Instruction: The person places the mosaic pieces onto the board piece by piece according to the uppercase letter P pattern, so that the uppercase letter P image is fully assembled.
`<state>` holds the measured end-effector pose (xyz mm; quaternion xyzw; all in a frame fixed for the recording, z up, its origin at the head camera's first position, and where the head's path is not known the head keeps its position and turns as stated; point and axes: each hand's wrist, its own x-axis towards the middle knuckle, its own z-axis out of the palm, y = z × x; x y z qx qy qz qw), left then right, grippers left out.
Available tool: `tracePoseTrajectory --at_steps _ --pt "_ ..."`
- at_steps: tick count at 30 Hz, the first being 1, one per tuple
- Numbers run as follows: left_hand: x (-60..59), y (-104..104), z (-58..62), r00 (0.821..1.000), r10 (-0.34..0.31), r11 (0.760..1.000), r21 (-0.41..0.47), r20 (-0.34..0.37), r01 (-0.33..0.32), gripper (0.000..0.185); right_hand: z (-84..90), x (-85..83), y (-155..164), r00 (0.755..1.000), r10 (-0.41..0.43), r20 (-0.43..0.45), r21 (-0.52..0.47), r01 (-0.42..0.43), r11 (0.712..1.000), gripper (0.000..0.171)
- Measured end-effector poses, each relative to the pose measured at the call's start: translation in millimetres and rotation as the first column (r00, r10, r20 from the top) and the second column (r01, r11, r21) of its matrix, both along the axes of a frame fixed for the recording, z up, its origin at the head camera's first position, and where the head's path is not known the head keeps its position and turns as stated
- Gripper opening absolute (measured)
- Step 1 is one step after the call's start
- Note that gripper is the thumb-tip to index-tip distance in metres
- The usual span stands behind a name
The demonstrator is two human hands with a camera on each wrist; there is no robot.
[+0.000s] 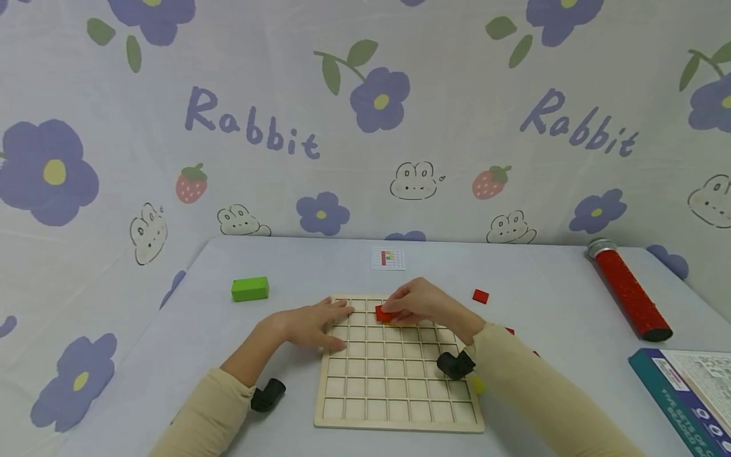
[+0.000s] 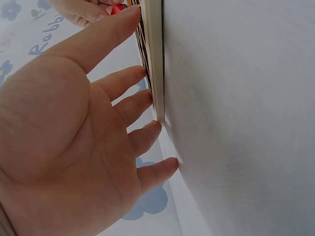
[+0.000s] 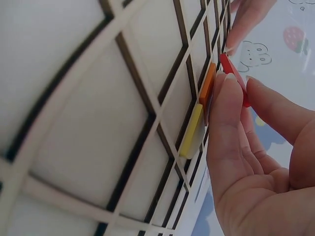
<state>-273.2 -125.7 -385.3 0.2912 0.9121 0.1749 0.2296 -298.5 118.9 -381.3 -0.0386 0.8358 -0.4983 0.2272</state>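
Note:
A wooden grid board (image 1: 365, 368) lies on the white table, divided into square cells. My right hand (image 1: 421, 301) pinches a red square tile (image 3: 235, 78) between thumb and fingers, just over the board's far rows. In the right wrist view, an orange tile (image 3: 207, 84) and a yellow tile (image 3: 191, 135) sit in the grid beside those fingers. My left hand (image 1: 311, 324) is spread at the board's left side, fingertips on its edge and thumb lower down. The left wrist view shows its palm (image 2: 64, 142) holding nothing.
A small card with a coloured grid pattern (image 1: 388, 259) lies behind the board. To the left sits a green block (image 1: 250, 289). Loose red tiles (image 1: 481, 296) and a yellow piece (image 1: 478, 384) lie right of the board, partly under my sleeve. Farther right are a red microphone (image 1: 631, 289) and a box (image 1: 679, 393).

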Motion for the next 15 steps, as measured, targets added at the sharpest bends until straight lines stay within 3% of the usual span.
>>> tracePoseTrajectory --at_steps 15 --pt "-0.5 1.4 -0.3 1.000 -0.001 1.000 -0.006 -0.003 0.001 0.073 2.6 4.7 -9.9 0.999 0.009 -0.030 0.001 -0.009 1.000 0.017"
